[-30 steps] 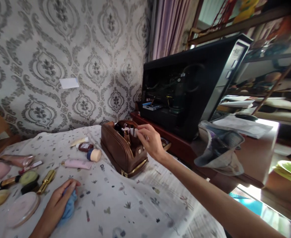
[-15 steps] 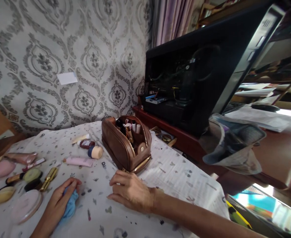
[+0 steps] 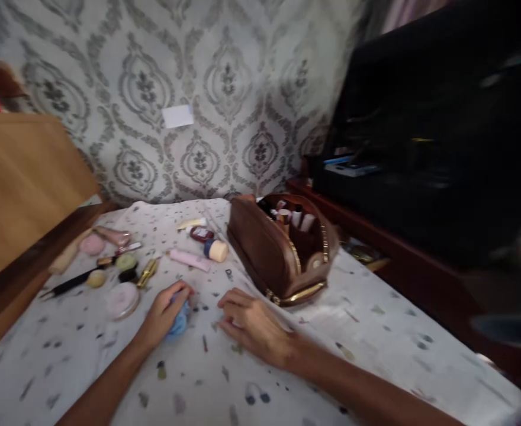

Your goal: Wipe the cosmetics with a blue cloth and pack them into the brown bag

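Observation:
My left hand (image 3: 165, 310) is closed around a crumpled light blue cloth (image 3: 179, 324), low over the patterned sheet. Just right of it, my right hand (image 3: 254, 322) has slightly bent, parted fingers and nothing visible in them. Beyond the right hand stands a brown makeup bag (image 3: 264, 248), unzipped, with several cosmetics inside. Ahead of my left hand lie a pink tube (image 3: 189, 259), a bottle with a dark blue and beige body (image 3: 216, 251) and a small dark red bottle (image 3: 201, 234). A round pink compact (image 3: 122, 300) and a gold tube (image 3: 148, 273) are to its left.
Several brushes and sponges, among them a pink sponge (image 3: 92, 244), lie at the left. A wooden panel (image 3: 29, 189) borders that side. At the right stands a large black computer case (image 3: 429, 160) on a dark red surface. Patterned wallpaper closes off the back.
The view has swung left, so the bag and cosmetics appear farther right. My right hand has shifted left of the bag's front end, and the two hands are closer together. The left keeps the cloth.

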